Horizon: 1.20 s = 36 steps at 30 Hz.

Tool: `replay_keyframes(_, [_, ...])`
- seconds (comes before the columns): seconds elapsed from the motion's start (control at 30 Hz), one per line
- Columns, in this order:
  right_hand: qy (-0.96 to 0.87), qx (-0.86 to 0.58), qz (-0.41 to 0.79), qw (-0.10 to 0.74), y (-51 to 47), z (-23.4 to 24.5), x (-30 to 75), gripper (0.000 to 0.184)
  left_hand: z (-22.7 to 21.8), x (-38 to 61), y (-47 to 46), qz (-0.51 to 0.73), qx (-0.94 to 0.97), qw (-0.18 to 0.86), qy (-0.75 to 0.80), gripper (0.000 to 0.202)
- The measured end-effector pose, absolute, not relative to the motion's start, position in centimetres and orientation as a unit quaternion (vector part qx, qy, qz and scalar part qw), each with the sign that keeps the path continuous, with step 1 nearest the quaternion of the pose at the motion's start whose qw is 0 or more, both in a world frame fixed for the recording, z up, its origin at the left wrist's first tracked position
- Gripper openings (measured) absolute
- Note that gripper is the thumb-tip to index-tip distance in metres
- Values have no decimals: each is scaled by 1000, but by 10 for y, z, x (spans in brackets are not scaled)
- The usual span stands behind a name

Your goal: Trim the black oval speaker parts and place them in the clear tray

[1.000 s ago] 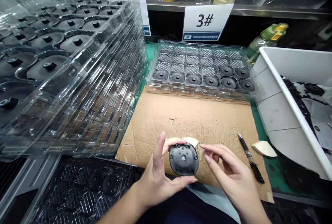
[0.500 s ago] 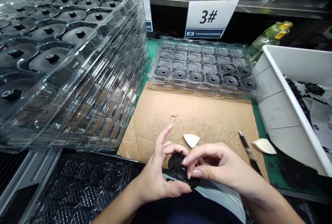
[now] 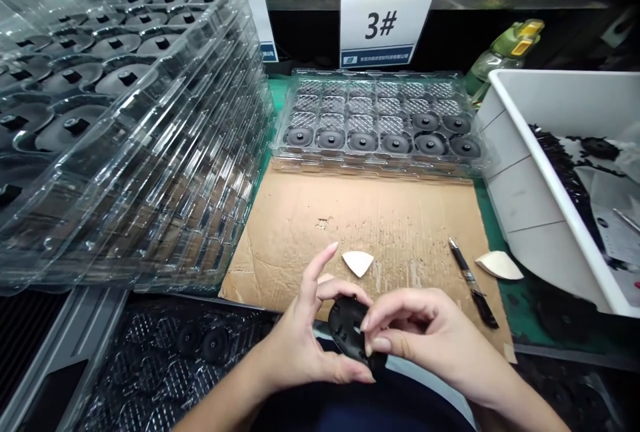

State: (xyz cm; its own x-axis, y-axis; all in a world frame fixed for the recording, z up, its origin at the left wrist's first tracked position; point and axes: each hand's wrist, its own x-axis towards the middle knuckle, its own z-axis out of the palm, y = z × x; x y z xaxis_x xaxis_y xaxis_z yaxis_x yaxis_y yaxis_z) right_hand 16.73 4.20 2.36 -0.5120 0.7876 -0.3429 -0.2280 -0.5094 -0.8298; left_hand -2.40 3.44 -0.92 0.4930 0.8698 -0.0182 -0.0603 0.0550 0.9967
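Observation:
A round black plastic part [image 3: 346,329] is held up close to my body, over the near edge of the cardboard [image 3: 295,219]. My left hand [image 3: 313,335] grips its rim between thumb and fingers, with the index finger raised. Thumb and fingertips of my right hand [image 3: 415,329] pinch at the part's right side and cover it there; whether they also hold something small is hidden. Small studs and a hole show on the part's face. Just beyond my hands a white three-cornered pad [image 3: 358,263] lies on the cardboard.
Left, clear trays of black discs [image 3: 125,79] are stacked high. Another clear tray [image 3: 380,164] sits at the back, partly filled. To the right are a pen [image 3: 473,284], a second white pad [image 3: 499,265], a white bin [image 3: 530,212] and a bottle [image 3: 505,52]. A dark tray [image 3: 165,359] lies lower left.
The view has shifted slightly, so the surroundings sit further left. The black part is turned a little and shows more of its studded face. Both hands keep their hold.

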Motion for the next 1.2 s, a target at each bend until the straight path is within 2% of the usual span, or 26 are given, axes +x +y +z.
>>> replay_keyframes(0.23, [-363,-424,739,377,27,17,186,9,-7,-6,37,383,625,594,332,104])
replay_keyframes(0.47, [-386,-409,706,431,21,17,200,7,-3,9,38,361,622,614,326,104])
replay_keyframes(0.7, [-328,-352,728,488,20,15,208,20,1,20,41,345,606,642,319,103])
replay_keyframes(1.0, [-367,-363,741,429,17,21,214,17,3,24,41,324,589,677,301,100])
replay_keyframes(1.2, [-356,-353,764,405,20,22,210,13,0,21,42,302,562,715,285,109])
